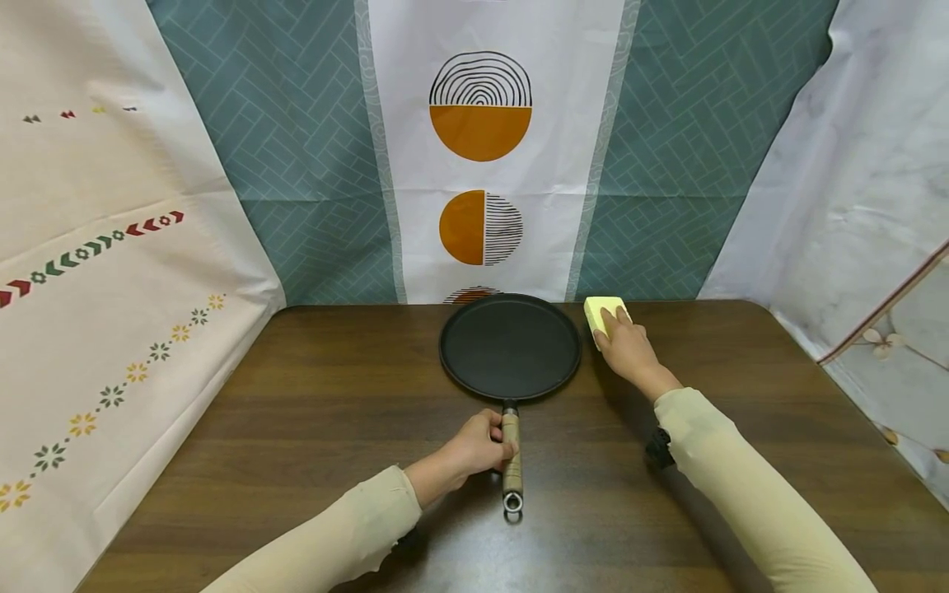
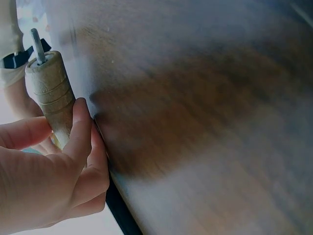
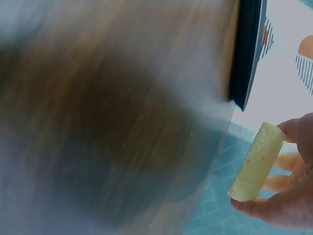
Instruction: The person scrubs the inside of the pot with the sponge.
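Note:
A round black flat pan point(image 1: 509, 347) lies on the dark wooden table point(image 1: 326, 412), its wooden handle point(image 1: 511, 453) pointing toward me. My left hand point(image 1: 478, 445) grips that handle point(image 2: 49, 93), fingers curled round it. To the right of the pan, my right hand point(image 1: 623, 342) holds a pale yellow sponge point(image 1: 602, 313) between thumb and fingers. The right wrist view shows the sponge point(image 3: 255, 162) pinched edge-on, with the pan's rim point(image 3: 247, 54) beside it.
Patterned cloth backdrops hang behind the table: teal and white with orange circles point(image 1: 482, 132) at the back, cream cloth point(image 1: 96, 272) on the left, white cloth point(image 1: 853, 181) on the right. Bare wood stretches left and right of the pan.

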{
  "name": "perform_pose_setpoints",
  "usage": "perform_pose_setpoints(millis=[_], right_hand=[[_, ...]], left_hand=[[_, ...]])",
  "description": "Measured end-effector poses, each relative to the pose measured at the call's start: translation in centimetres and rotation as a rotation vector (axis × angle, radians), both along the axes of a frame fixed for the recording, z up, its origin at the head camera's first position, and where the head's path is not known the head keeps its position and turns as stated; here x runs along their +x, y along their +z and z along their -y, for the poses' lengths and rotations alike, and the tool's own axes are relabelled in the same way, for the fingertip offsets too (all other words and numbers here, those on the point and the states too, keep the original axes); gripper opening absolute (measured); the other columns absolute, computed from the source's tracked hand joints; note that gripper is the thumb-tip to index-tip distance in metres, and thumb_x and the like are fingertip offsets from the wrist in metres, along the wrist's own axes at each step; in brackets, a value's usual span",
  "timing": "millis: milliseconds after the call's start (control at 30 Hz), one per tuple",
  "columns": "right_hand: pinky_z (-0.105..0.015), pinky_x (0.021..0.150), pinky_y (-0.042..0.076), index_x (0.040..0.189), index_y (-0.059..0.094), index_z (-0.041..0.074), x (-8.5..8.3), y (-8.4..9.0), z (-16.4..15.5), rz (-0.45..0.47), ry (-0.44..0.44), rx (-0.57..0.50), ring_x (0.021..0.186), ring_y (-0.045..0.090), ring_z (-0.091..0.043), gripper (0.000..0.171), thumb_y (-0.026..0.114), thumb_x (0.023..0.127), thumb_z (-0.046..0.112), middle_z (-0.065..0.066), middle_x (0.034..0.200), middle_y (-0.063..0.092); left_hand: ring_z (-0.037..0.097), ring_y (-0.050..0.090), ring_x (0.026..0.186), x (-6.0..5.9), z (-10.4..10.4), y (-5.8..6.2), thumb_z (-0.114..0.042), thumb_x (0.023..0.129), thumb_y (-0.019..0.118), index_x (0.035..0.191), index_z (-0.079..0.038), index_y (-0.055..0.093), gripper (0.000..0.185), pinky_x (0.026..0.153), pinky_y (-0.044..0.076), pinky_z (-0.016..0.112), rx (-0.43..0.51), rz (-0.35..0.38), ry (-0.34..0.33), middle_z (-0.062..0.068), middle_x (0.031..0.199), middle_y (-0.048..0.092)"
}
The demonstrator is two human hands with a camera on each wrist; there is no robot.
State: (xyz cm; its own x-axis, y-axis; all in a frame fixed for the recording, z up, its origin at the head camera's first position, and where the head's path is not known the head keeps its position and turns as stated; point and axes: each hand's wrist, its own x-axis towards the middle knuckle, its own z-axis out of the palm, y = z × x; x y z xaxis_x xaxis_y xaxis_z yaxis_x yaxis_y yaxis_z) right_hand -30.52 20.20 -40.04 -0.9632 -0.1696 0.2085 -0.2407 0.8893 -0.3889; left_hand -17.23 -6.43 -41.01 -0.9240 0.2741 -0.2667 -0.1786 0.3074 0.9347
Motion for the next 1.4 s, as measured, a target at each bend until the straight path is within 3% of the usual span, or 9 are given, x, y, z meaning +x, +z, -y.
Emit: perform_pose_setpoints(millis=[267, 900, 1067, 1300, 1400], right_hand=[[-0.068, 0.104, 0.024, 0.143, 0.027, -0.014, -0.3, -0.3, -1.8, 0.102, -0.047, 0.022, 0.123, 0.028, -0.065, 0.053, 0.041, 0.102, 0.017, -0.045, 0.142, 0.02], [-0.067, 0.105, 0.024, 0.142, 0.027, -0.016, -0.6, -0.5, -2.8, 0.206, -0.04, 0.131, 0.126, 0.028, -0.062, 0.054, 0.041, 0.102, 0.017, -0.045, 0.141, 0.02], [-0.066, 0.103, 0.027, 0.143, 0.027, -0.014, -0.7, -0.2, -2.6, 0.222, -0.049, 0.141, 0.122, 0.032, -0.064, 0.055, 0.043, 0.102, 0.018, -0.045, 0.142, 0.021], [-0.068, 0.101, 0.03, 0.145, 0.02, -0.012, -0.6, -0.2, -2.5, 0.293, -0.049, 0.134, 0.121, 0.027, -0.068, 0.057, 0.04, 0.103, 0.021, -0.044, 0.145, 0.013], [-0.067, 0.096, 0.036, 0.147, 0.02, -0.01, -0.5, -0.3, -2.5, 0.314, -0.059, 0.128, 0.117, 0.031, -0.069, 0.058, 0.04, 0.103, 0.022, -0.042, 0.145, 0.013]], left_hand=[[0.023, 0.06, 0.072, 0.0, 0.0, 0.0, 0.007, 0.084, 0.063, 0.123, 0.013, 0.043, 0.044, 0.067, 0.057, 0.034, -0.006, 0.0, -0.001, 0.014, 0.098, 0.046], [0.022, 0.06, 0.071, -0.1, -0.1, 0.2, 0.006, 0.085, 0.064, 0.122, 0.011, 0.044, 0.043, 0.068, 0.056, 0.033, -0.017, -0.004, -0.007, 0.014, 0.098, 0.046], [0.022, 0.06, 0.07, -0.2, -0.1, 0.1, 0.006, 0.084, 0.064, 0.123, 0.012, 0.044, 0.044, 0.068, 0.056, 0.033, -0.024, -0.005, 0.0, 0.014, 0.098, 0.047], [0.021, 0.059, 0.071, -0.2, 0.0, -0.1, 0.005, 0.084, 0.065, 0.123, 0.012, 0.044, 0.045, 0.067, 0.057, 0.032, -0.033, 0.003, 0.006, 0.014, 0.098, 0.047], [0.022, 0.06, 0.07, -0.1, 0.1, -0.1, 0.006, 0.084, 0.065, 0.123, 0.013, 0.044, 0.045, 0.067, 0.057, 0.033, -0.026, 0.009, 0.001, 0.014, 0.097, 0.047]])
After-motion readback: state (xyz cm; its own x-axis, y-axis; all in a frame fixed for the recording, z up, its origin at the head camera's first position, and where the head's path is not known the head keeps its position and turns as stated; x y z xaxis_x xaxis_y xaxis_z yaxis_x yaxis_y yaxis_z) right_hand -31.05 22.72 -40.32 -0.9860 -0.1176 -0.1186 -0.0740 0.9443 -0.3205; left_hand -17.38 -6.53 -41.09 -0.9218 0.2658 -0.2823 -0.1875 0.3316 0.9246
